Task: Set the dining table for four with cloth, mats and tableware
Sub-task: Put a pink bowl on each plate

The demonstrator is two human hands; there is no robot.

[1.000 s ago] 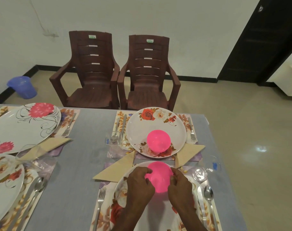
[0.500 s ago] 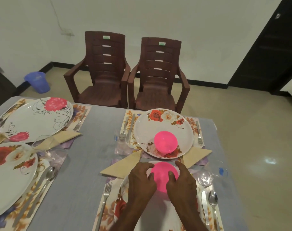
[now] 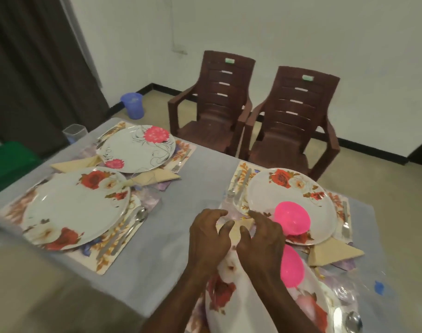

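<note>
Half a second ago both hands were cupped round the near pink bowl on the near plate; now they have let go of it and drifted off to the bowl's left, so the bowl sits alone on that plate, just right of the right wrist. That reads as the bowl being placed and done with, matching the far pink bowl that rests on the far plate just beyond the near bowl. The view has also swung left, bringing in the two other places well to the left of the near bowl: a rose plate and a pink-flower plate, each on its mat with cutlery and a folded napkin, but with no bowl on either. My judgement is that those two still want bowls, so the setting is well along but not finished. The left hand and right hand hang side by side, palms down, above the far edge of the near plate and the folded napkin that shows between them. Both have loosely curled, spread fingers and hold nothing; whether the fingertips touch the napkin I cannot tell. The grey cloth covers the table under everything.
</note>
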